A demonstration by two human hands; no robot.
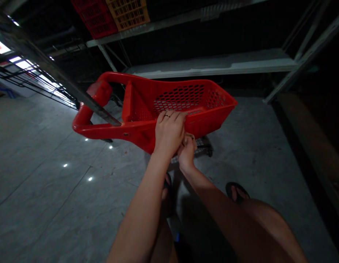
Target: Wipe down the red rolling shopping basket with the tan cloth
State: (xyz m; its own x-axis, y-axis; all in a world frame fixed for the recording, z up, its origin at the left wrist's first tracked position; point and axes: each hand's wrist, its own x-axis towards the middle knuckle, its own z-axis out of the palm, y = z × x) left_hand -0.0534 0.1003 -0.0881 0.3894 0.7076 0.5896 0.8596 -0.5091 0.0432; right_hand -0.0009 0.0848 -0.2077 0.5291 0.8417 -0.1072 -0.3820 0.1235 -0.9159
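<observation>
A red plastic shopping cart (147, 131) with honeycomb holes in its basket stands sideways before me. My left hand (171, 129), a ring on one finger, lies over the cart's near rim with its fingers curled around it. Just below and to the right, my right hand (187, 151) grips a tan, folded cloth (191, 138) close against the cart's near outer side. Part of the cloth is hidden by my hands. Nothing shows inside the visible part of the basket.
Behind the cart stands a metal shelf rack (221, 67). A red crate (96, 18) and an orange crate (128, 14) sit on its upper level. A metal post (68, 82) crosses in front of the cart handle, with a black wire rack (35, 82) at left. Grey floor (76, 204) lies below.
</observation>
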